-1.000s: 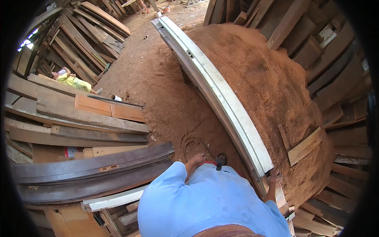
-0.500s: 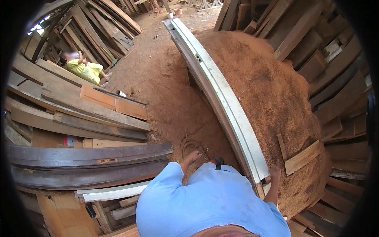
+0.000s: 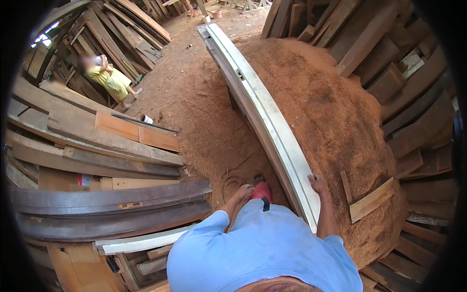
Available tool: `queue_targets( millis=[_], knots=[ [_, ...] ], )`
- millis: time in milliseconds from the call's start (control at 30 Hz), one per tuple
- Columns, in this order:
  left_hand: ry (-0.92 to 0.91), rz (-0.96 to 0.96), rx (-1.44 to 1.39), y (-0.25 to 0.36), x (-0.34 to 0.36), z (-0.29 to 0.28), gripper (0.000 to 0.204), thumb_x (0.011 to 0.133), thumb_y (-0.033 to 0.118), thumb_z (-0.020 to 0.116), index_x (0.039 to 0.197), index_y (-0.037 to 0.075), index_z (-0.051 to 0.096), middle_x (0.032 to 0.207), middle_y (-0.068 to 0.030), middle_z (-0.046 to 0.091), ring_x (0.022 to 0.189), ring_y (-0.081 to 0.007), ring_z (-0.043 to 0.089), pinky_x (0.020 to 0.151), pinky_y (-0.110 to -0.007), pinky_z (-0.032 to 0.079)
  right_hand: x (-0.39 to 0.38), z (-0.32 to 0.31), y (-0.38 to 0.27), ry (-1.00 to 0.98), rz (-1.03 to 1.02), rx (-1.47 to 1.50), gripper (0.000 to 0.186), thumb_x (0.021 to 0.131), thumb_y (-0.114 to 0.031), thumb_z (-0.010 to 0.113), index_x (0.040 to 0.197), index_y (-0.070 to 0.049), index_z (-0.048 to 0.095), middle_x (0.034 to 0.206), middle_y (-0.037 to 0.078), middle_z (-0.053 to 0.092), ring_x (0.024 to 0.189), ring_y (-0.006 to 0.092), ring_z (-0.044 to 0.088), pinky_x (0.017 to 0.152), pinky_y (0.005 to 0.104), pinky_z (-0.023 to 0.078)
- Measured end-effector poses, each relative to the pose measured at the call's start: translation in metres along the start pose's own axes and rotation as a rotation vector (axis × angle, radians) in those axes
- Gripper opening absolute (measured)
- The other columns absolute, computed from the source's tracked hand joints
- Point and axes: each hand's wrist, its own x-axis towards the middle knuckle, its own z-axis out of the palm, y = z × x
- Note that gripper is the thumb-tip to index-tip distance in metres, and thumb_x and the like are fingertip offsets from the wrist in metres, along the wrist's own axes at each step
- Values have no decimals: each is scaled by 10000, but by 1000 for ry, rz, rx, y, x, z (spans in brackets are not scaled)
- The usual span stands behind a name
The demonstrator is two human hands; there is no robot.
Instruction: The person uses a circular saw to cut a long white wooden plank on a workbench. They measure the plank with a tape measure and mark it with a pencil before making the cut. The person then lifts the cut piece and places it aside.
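"Any readable writing on the long white board (image 3: 273,117)?"
"None."
"And on the dark boards (image 3: 87,200) left of it?"
"No; no legible words, numbers or signs anywhere around it."

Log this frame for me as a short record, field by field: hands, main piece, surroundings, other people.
Left hand: curled, near the red-clad leg; nothing visible in it
Right hand: at the right edge of the long white piece; firm grip or light touch unclear
Main piece: long white piece, running from upper middle down to the wearer's right
Right of it: reddish-brown mound, light plank lying on it
Left side: dark brown beams, stacked boards
Other people: one person in yellow, upper left
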Motion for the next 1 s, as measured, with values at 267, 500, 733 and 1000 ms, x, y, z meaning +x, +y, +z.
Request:
queue_targets(
  millis=[267, 500, 733, 1000],
  knots=[
    [-239, 17, -183, 74, 145, -65, 531, 1005, 342, 594, 1423, 20, 537, 958, -72, 677, 753, -196, 620, 673, -333, 534, 56, 24, -75, 98, 108, -189, 598, 942, -483, 627, 1209, 50, 680, 1207, 330, 658, 1177, 430, 636, 1019, 481, 479],
    [-277, -115, -293, 194, 181, -108, 749, 981, 468, 640, 1515, 40, 336, 1286, -153, 546, 1071, -316, 614, 897, -524, 542, 72, 31, -82, 104, 228, -132, 662, 931, -524, 630, 1204, 78, 667, 1182, 364, 648, 1173, 466, 624, 1018, 501, 473],
    [-300, -254, -675, 229, 190, -96, 1138, 852, 644, 717, 1601, 118, 40, 1654, -254, 123, 1482, -506, 239, 1172, -687, 224, 65, 30, -101, 138, 262, -153, 637, 926, -510, 642, 1171, 76, 681, 1169, 355, 659, 1148, 463, 635, 1007, 504, 479],
    [-84, -341, -609, 252, 196, -83, 999, 905, 638, 652, 1576, 43, 211, 1548, -270, 350, 1358, -494, 439, 1052, -676, 415, 79, 23, -85, -21, 245, -187, 588, 918, -472, 666, 1212, 37, 681, 1141, 338, 677, 1119, 456, 651, 987, 482, 495]
  ],
)
